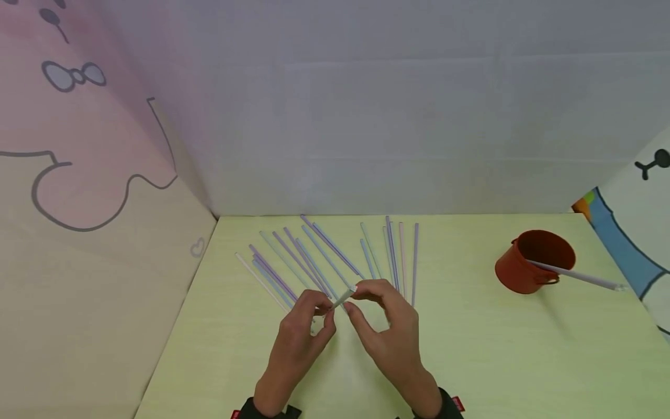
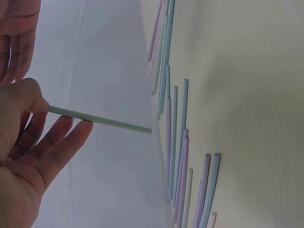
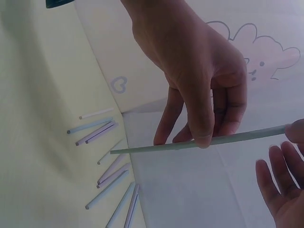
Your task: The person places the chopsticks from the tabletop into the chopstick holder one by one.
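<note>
Left of the bucket [image 1: 510, 269], the right hand [image 1: 394, 327] pinched the tilted green straw [image 2: 118, 124] up top; the left hand [image 1: 299, 336] gripped nearer its free lower tip!

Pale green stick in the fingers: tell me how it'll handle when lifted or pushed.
The pale green stick is probably light, being so slender and held with just fingertips. It seems fairly stiff: its free end juts out without drooping in the left wrist view. Being thin, it might bend under a hard sideways push.
</note>
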Available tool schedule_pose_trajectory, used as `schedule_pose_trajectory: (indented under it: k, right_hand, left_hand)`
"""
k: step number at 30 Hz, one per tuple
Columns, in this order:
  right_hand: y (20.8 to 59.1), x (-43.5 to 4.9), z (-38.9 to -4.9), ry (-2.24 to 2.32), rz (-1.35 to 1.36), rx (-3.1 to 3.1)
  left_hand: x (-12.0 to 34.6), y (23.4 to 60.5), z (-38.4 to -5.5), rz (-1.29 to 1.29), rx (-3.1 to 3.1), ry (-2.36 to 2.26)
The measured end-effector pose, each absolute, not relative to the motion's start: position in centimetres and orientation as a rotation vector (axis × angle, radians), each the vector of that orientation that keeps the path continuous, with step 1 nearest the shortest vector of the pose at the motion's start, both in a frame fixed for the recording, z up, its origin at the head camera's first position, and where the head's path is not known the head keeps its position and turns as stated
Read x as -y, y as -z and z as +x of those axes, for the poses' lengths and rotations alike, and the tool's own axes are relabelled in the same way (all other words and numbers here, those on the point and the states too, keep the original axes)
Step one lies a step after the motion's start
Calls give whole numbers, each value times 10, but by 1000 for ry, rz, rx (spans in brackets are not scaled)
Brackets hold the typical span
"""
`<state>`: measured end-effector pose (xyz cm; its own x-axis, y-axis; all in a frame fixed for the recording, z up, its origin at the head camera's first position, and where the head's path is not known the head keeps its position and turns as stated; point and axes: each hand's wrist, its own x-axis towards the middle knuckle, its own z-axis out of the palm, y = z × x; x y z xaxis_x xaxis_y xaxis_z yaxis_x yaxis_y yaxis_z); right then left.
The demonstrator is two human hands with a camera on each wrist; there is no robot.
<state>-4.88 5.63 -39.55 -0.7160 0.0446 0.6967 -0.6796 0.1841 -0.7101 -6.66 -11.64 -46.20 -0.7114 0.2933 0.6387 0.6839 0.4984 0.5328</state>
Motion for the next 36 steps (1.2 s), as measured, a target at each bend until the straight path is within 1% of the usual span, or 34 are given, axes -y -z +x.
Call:
schedule_pose_trajectory:
  k: [4,11,15,21,25,31,36]
  right_hand:
    - [393,-55,-47,-1629,586,1863]
    - [399,-54,-48,-1552,733,1785]
    - [400,-61,-49,-1592,761,1717]
    - [395,-94,-56,-1696,698,1579]
    - [391,-127,-59,-1659,564,1546]
    - [387,-170,-57,-1634,324,1498]
    - [383,-192,-54,-1696,268,1377]
  left_hand:
    - [114,463,-66,-836,2253,1112]
    - [113,465,-66,-871,2219,1120]
    - [115,468,-67,-851,2244,1099]
    - [134,487,-67,-651,2495,982]
    - [153,498,-67,-475,2649,872]
    - [175,502,-70,-263,2709,832]
    - [187,502,-74,-177,2637,819]
